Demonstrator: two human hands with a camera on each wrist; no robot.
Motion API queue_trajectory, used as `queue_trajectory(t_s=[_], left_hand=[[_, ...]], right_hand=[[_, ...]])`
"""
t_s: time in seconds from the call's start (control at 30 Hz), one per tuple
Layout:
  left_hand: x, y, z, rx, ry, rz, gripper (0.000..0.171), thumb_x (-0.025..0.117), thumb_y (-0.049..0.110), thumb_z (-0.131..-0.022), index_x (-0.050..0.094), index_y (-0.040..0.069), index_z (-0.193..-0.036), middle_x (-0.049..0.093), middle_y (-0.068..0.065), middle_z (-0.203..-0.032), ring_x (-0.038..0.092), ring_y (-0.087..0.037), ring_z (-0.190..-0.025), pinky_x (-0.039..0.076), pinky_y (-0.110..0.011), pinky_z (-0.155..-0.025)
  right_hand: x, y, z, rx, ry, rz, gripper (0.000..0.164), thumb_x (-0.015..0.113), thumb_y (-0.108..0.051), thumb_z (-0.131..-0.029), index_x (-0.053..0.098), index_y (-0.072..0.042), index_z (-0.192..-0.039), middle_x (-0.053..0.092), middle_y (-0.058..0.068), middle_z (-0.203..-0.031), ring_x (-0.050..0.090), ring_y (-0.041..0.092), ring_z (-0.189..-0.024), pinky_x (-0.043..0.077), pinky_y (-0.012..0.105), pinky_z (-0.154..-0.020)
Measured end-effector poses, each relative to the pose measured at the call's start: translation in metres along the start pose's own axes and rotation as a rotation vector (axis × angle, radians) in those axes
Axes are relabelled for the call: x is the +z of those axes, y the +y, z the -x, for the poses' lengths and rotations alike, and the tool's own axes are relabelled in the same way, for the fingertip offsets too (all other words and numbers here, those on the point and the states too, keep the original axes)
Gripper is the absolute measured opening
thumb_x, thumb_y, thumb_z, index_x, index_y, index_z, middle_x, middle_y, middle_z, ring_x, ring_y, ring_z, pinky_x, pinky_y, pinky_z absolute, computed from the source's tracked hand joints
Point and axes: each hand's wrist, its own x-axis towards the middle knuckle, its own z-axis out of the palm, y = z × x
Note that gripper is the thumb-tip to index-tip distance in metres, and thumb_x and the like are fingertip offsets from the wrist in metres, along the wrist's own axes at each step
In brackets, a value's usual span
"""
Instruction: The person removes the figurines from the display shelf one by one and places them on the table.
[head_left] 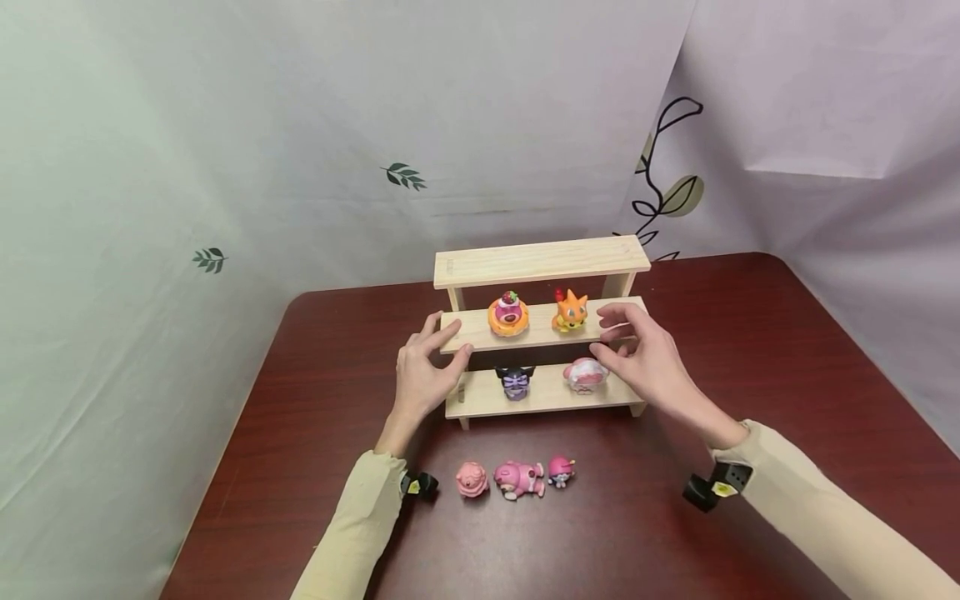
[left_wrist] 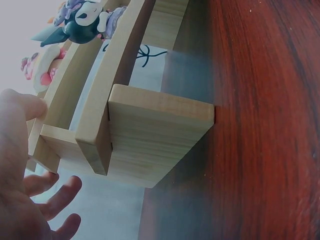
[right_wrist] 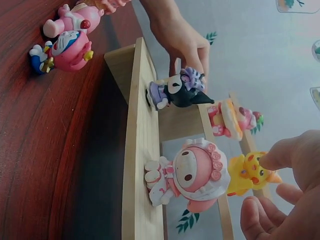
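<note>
A three-step wooden display shelf (head_left: pixel 542 260) stands on the table. My left hand (head_left: pixel 423 371) holds the left end of its middle board between thumb and fingers. Near that board's right end is my right hand (head_left: pixel 648 354), fingers bent loosely with a gap to the thumb and nothing between them. Beside it sits a yellow figurine with an orange hood (head_left: pixel 572 312). A bear figurine in an orange ring (head_left: pixel 508 318) shares the middle board. Below stand a black-and-purple figurine (head_left: pixel 515 383) and a pink-and-white figurine (right_wrist: pixel 197 170).
On the dark red table (head_left: pixel 300 425), in front of the shelf, are a round pink figurine (head_left: pixel 471 480), a pink bear figurine (head_left: pixel 517 479) lying down and a small pink-hooded figurine (head_left: pixel 560 472). A pale curtain (head_left: pixel 300 125) hangs behind.
</note>
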Motion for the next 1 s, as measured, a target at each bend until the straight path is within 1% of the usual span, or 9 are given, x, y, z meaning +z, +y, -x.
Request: queue_trajectory(t_s=[0.23,0.47,0.67,0.77,0.87,1.0], left_hand=[[0.0,0.001,0.0,0.0,0.003,0.005,0.04,0.078,0.024,-0.083,0.075,0.009,-0.12,0.06,-0.018,-0.135,0.063,-0.04,-0.099,0.044,-0.055,-0.084],[0.0,0.0,0.0,-0.004,0.004,0.006,0.04,0.079,0.024,-0.083,0.075,0.01,-0.12,0.06,-0.019,-0.135,0.063,-0.04,-0.098,0.044,-0.054,-0.083],[0.001,-0.001,0.001,-0.002,0.012,0.007,0.04,0.079,0.023,-0.082,0.075,0.009,-0.12,0.06,-0.019,-0.134,0.063,-0.04,-0.098,0.044,-0.054,-0.083],[0.001,-0.001,0.001,-0.004,0.011,0.01,0.04,0.079,0.023,-0.082,0.075,0.009,-0.119,0.06,-0.02,-0.134,0.063,-0.04,-0.098,0.045,-0.054,-0.083],[0.001,-0.001,0.001,-0.008,0.006,0.008,0.039,0.078,0.024,-0.083,0.075,0.01,-0.12,0.06,-0.02,-0.134,0.063,-0.039,-0.098,0.044,-0.054,-0.083],[0.001,0.0,0.001,-0.011,0.001,0.006,0.04,0.079,0.024,-0.083,0.075,0.01,-0.12,0.06,-0.02,-0.135,0.063,-0.039,-0.099,0.044,-0.054,-0.083]], right_hand=[[0.002,0.002,-0.006,0.019,-0.006,-0.006,0.042,0.074,0.005,-0.083,0.059,0.001,-0.123,0.065,0.018,-0.107,0.067,0.03,-0.092,0.05,0.024,-0.07],[0.005,0.005,-0.01,0.03,-0.008,-0.011,0.043,0.074,0.004,-0.083,0.058,0.001,-0.123,0.064,0.018,-0.109,0.067,0.029,-0.092,0.053,0.032,-0.071],[0.006,0.004,-0.015,0.027,-0.013,-0.024,0.043,0.075,0.001,-0.085,0.057,0.0,-0.124,0.062,0.019,-0.109,0.067,0.031,-0.094,0.052,0.028,-0.073],[0.006,0.004,-0.018,0.017,-0.018,-0.028,0.044,0.075,0.0,-0.085,0.057,0.0,-0.125,0.062,0.019,-0.11,0.066,0.032,-0.095,0.052,0.029,-0.074],[0.007,0.004,-0.02,0.008,-0.025,-0.039,0.045,0.075,0.0,-0.084,0.056,0.0,-0.126,0.061,0.019,-0.113,0.065,0.032,-0.095,0.053,0.032,-0.073],[0.009,0.005,-0.024,0.004,-0.034,-0.054,0.047,0.075,0.002,-0.083,0.056,0.001,-0.125,0.061,0.02,-0.114,0.065,0.033,-0.094,0.053,0.041,-0.074]])
